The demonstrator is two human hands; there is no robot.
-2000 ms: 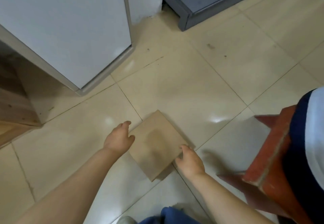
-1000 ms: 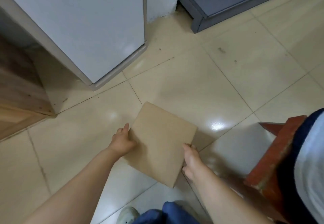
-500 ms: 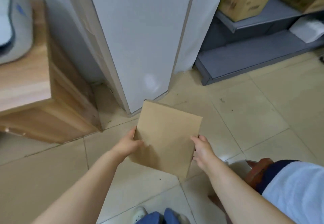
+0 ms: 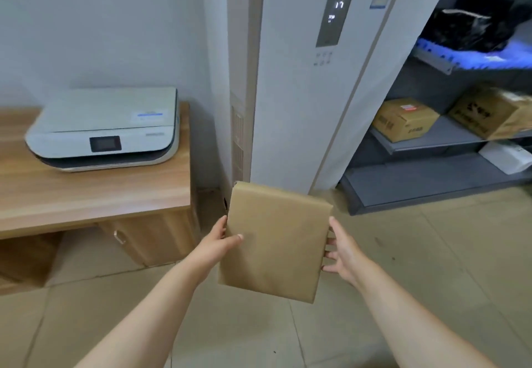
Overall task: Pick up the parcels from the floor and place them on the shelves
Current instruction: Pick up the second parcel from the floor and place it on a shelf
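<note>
- The flat brown paper-wrapped parcel (image 4: 276,241) that lay on the pale tiled floor (image 4: 431,267) two seconds ago is now lifted clear, held in the air at about bench height.
- The left hand (image 4: 218,245) pinches its left edge, thumb on the face; the right hand (image 4: 342,249) presses fingers against its right edge.
- Its long axis runs near to far, top edge tilted away towards the tall white appliance (image 4: 302,80).
- The appliance's dark panel (image 4: 334,19) reads "17".
- Left, a white printer (image 4: 106,129) sits on the wooden bench (image 4: 95,195); right, the grey metal shelves (image 4: 426,143) hold cardboard boxes (image 4: 403,121), print blurred.
</note>
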